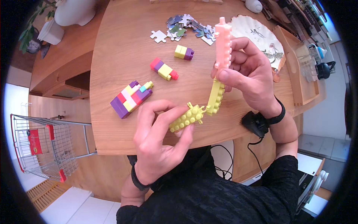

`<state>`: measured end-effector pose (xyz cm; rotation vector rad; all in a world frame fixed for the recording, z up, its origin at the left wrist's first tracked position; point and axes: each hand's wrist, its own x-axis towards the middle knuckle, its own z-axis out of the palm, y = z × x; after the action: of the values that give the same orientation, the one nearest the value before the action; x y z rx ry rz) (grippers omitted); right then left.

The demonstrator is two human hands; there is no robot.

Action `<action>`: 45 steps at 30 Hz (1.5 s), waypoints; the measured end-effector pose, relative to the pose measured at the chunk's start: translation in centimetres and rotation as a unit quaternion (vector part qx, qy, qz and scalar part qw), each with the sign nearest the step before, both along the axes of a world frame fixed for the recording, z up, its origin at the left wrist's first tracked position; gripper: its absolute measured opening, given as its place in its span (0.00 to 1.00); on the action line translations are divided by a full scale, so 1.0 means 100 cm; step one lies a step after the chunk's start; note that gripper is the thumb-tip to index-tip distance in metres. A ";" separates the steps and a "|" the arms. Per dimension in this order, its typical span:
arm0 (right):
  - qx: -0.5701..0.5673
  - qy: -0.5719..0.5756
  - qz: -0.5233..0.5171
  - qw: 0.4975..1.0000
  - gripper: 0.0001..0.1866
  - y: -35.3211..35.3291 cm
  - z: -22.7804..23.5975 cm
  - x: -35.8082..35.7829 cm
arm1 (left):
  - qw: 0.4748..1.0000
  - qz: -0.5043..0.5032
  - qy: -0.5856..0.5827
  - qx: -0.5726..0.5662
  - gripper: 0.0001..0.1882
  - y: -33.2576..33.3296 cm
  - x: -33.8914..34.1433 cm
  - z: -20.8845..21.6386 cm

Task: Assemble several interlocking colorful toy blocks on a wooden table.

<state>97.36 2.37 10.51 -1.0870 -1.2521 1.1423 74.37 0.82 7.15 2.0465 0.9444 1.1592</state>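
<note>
My left hand pinches a yellow studded toy block with small hooks at its end. My right hand is closed around a jointed strip made of an upright pink studded block and, below it, a second yellow block. Fingers hide where the pink and yellow parts meet. The hooked end of the left block is close beside the strip's lower end; whether they touch I cannot tell. Both hands are above the wooden table.
Three small stacks of coloured bricks lie left of centre: a large one, a middle one and a small one. Jigsaw pieces are heaped behind. A shell-shaped plate, wooden tray and black corded device are right.
</note>
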 end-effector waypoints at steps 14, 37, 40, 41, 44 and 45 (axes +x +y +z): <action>-0.034 0.013 0.035 0.999 0.25 0.001 0.004 0.004 | 0.999 0.013 0.033 -0.004 0.16 -0.001 0.001 0.001; -0.142 -0.115 0.273 0.945 0.26 -0.012 0.013 -0.002 | 0.855 -0.056 -0.393 -0.333 0.17 0.000 0.002 0.000; -0.049 -0.084 0.254 0.962 0.24 -0.012 -0.002 -0.003 | 0.854 -0.042 -0.408 -0.321 0.17 0.000 0.002 -0.003; -0.047 -0.083 0.255 0.962 0.24 -0.013 0.001 -0.003 | 0.855 -0.039 -0.414 -0.311 0.17 0.000 0.002 -0.005; -0.157 -0.033 0.253 0.954 0.23 -0.014 0.013 -0.005 | 0.876 -0.032 -0.390 -0.283 0.16 -0.002 -0.001 -0.008; -0.168 -0.054 0.242 0.954 0.22 -0.016 0.015 -0.002 | 0.877 -0.027 -0.390 -0.279 0.16 -0.003 0.000 -0.007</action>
<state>97.11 0.75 12.04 -1.1309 -1.4947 1.7367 74.41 0.51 6.46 0.9914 0.6797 1.3208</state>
